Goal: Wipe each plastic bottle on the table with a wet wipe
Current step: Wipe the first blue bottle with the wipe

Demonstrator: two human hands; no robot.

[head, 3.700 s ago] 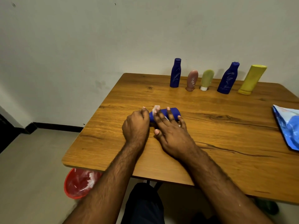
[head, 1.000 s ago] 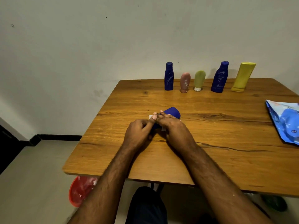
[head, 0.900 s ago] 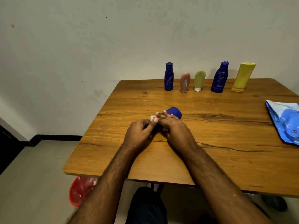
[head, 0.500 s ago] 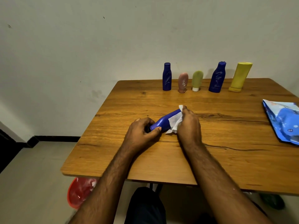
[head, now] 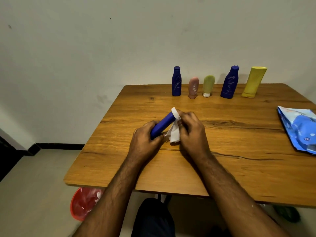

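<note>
under the table's near-left corner sits a red basin (head: 84, 203) with some white scraps in it, on the floor.

moving right, your left hand (head: 145, 141) has its fingers curled round the lower end of the blue bottle (head: 162, 124), gripping it just above the wooden table (head: 222, 168), a little in from the near edge and left of the table's middle. the bottle is tilted, its long axis running from your left hand up and away to the right, toward the far edge. the far end of it is what matters: the wet wipe (head: 174, 127) is wrapped over that upper tip and hangs down beside the body, and your right hand (head: 191, 130) pinches the wipe against the tip. so the left hand is the anchor at the near end, the right hand is the one working at the far end. my guess is the next stroke runs the wipe along that axis, down toward your left hand, or twists around the tip.

along the far edge stand five more bottles, left to right: a dark blue bottle (head: 176, 81), a pink tube (head: 193, 87), a green tube (head: 208, 85), a larger blue bottle (head: 229, 82) and a yellow bottle (head: 254, 81). i can't tell which of these have been wiped.

at the right edge lies the blue wipes pack (head: 301, 129), well apart from both hands.
</note>
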